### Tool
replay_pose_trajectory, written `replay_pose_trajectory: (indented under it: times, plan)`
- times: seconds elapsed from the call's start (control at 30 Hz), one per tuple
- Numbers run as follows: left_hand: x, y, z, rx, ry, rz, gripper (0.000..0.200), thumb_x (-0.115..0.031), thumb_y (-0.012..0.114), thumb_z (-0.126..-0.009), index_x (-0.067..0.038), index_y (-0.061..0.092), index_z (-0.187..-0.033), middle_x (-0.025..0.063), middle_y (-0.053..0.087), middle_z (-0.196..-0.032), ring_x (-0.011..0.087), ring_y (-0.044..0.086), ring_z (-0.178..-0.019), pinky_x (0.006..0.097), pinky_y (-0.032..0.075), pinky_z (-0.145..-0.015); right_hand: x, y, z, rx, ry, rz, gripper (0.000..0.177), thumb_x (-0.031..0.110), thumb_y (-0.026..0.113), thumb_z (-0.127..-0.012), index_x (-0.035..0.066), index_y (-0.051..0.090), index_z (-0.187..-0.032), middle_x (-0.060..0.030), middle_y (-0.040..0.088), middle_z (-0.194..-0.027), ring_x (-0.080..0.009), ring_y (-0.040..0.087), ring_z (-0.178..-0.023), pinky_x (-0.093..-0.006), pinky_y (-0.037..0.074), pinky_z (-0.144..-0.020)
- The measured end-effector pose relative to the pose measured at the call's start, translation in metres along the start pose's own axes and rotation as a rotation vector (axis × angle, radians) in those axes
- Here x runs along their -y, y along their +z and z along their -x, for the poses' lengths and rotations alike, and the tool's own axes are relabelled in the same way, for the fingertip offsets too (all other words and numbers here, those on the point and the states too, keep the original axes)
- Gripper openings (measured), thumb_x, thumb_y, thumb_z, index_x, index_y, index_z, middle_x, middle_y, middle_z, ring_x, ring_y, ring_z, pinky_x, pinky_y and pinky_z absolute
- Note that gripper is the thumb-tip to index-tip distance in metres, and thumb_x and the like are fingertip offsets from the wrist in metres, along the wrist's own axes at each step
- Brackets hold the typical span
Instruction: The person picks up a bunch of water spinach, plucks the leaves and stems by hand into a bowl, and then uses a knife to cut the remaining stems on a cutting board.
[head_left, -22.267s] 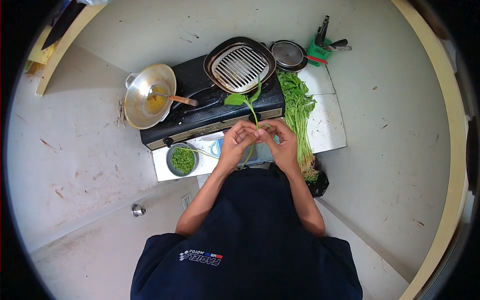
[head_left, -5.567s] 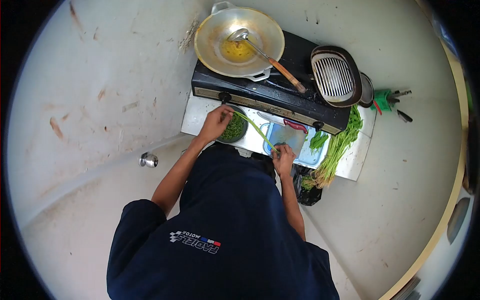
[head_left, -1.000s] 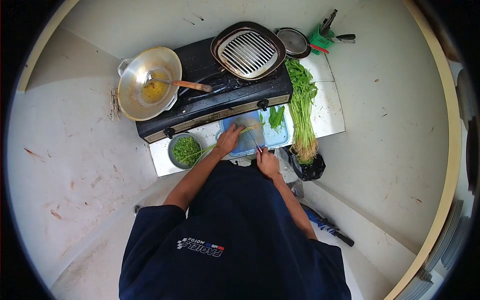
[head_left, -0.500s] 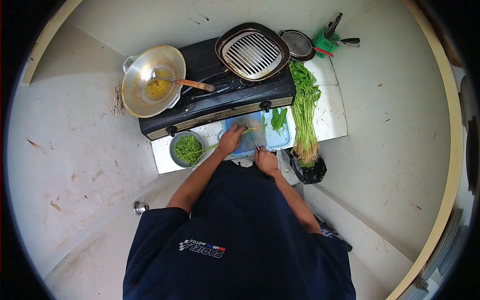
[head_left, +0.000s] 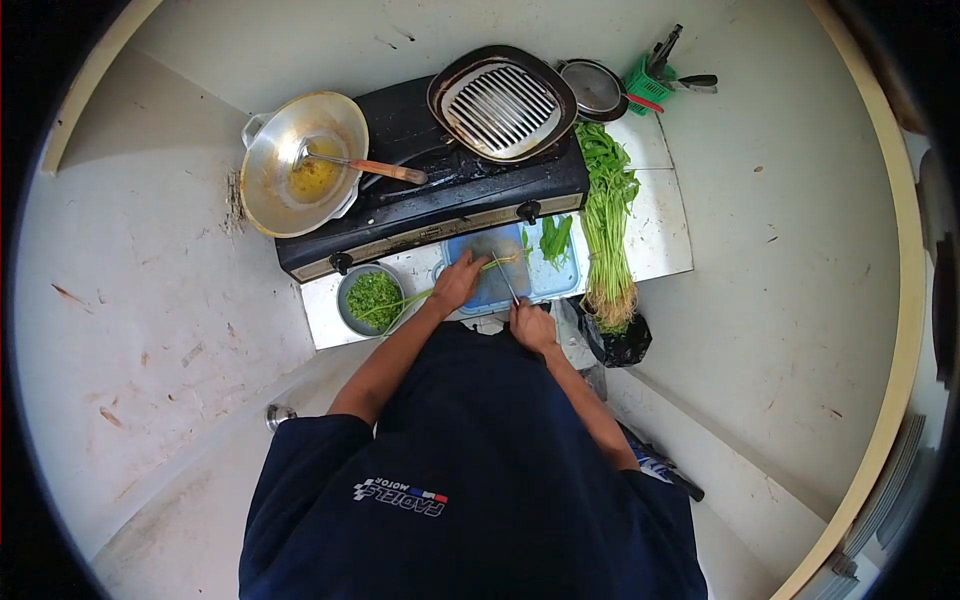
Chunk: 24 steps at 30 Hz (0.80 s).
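My left hand (head_left: 457,283) is closed around long green vegetable stems (head_left: 417,297), their root ends pointing right over a blue cutting board (head_left: 567,284). The other end of the stems reaches left across a grey bowl (head_left: 343,310) of chopped greens (head_left: 372,298). In my right hand (head_left: 532,325) is a knife (head_left: 505,279), its blade lying across the stems close to the roots. Loose green leaves (head_left: 555,241) rest on the board's right part.
Behind the board stands a black gas stove (head_left: 400,225) with a wok (head_left: 262,190) holding a wooden-handled spatula (head_left: 390,171), and a grill pan (head_left: 503,108). A bundle of rooted greens (head_left: 608,230) lies to the right, above a black plastic bag (head_left: 630,345).
The view has shifted very slightly. My hands, the stems and the knife stay in nearly the same places.
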<state>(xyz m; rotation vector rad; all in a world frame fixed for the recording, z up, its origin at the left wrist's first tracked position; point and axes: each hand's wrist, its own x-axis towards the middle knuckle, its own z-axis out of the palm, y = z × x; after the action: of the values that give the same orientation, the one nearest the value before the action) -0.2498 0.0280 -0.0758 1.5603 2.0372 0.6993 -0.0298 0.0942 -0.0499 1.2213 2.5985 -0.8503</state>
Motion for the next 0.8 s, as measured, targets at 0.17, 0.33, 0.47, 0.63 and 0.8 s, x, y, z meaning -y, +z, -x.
replay_pose_trajectory:
  times: [0.17,0.33,0.47,0.63,0.8]
  plan:
    - [-0.002,-0.001,0.002,0.025,-0.028,0.033,0.038,-0.008,0.057,-0.094,-0.015,0.058,-0.131,0.0193,0.055,-0.106,0.0434,0.066,-0.081,0.0524,0.056,-0.069,0.001,0.008,-0.009,-0.016,-0.014,-0.002,0.038,0.032,0.05,-0.101,-0.004,0.06,-0.097,-0.03,0.068,-0.076,-0.0488,0.069,-0.071,-0.057,0.056,-0.068]
    - [0.0,0.002,0.004,0.006,-0.024,0.026,0.04,-0.006,0.056,-0.093,-0.014,0.057,-0.132,0.0214,0.055,-0.108,0.0449,0.066,-0.083,0.0524,0.057,-0.069,0.011,0.003,-0.021,-0.074,-0.049,-0.028,0.036,0.031,0.051,-0.1,-0.003,0.061,-0.097,-0.0298,0.069,-0.076,-0.0481,0.069,-0.071,-0.0568,0.056,-0.068]
    - [0.003,0.003,0.003,0.025,-0.013,0.053,0.04,-0.005,0.056,-0.093,-0.013,0.057,-0.131,0.0226,0.055,-0.11,0.0462,0.066,-0.084,0.0529,0.057,-0.072,0.002,0.001,-0.008,-0.015,-0.034,0.012,0.036,0.032,0.051,-0.099,-0.003,0.063,-0.097,-0.0273,0.07,-0.079,-0.0456,0.071,-0.075,-0.0545,0.057,-0.07]
    - [-0.005,-0.004,0.003,0.04,-0.035,0.086,0.039,-0.003,0.056,-0.092,-0.012,0.058,-0.13,0.0235,0.055,-0.111,0.0471,0.065,-0.086,0.0527,0.057,-0.074,-0.001,0.002,-0.006,0.023,-0.026,0.045,0.037,0.033,0.051,-0.099,-0.001,0.065,-0.095,-0.0256,0.07,-0.083,-0.0449,0.071,-0.078,-0.0537,0.057,-0.071]
    - [0.004,0.007,0.003,-0.002,-0.004,0.114,0.039,-0.003,0.056,-0.092,-0.011,0.058,-0.13,0.0239,0.055,-0.111,0.0469,0.065,-0.087,0.0523,0.056,-0.074,0.013,0.009,-0.028,-0.058,-0.026,-0.006,0.039,0.033,0.05,-0.1,-0.003,0.065,-0.102,-0.0295,0.069,-0.079,-0.0485,0.069,-0.074,-0.0564,0.056,-0.07]
